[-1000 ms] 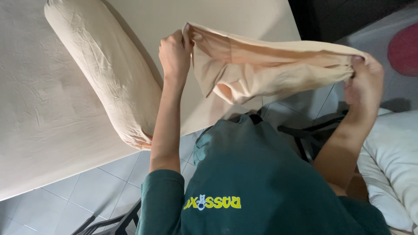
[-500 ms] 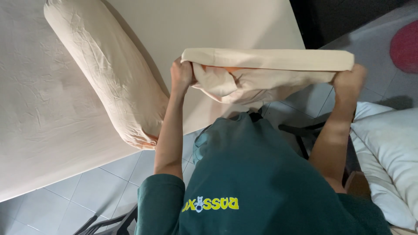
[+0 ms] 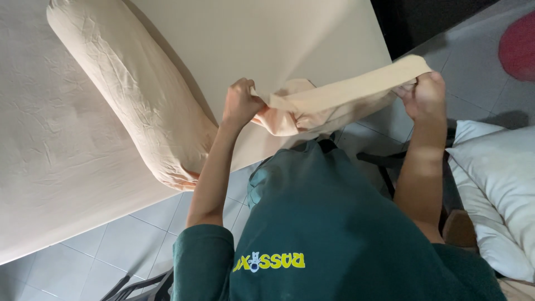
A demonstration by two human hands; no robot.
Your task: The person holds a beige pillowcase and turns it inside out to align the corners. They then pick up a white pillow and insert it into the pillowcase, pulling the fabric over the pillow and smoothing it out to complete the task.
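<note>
**Loose cloth, thin grips**

Honestly, I see the peach pillowcase [image 3: 334, 100] stretched in the air above the bed's edge, my left hand [image 3: 241, 103] fisted on one bunched end, my right hand [image 3: 426, 95] pinching the other. I judge the slack middle could sag and twist, or a corner could slip from the right-hand pinch and drop toward the tiled floor [image 3: 139, 234], beside the bolster [image 3: 134, 95].

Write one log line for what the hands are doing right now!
left hand: grip shut on peach cloth | right hand: grip shut on its other end | cloth: stretched above bed | bolster: lying on bed
</note>
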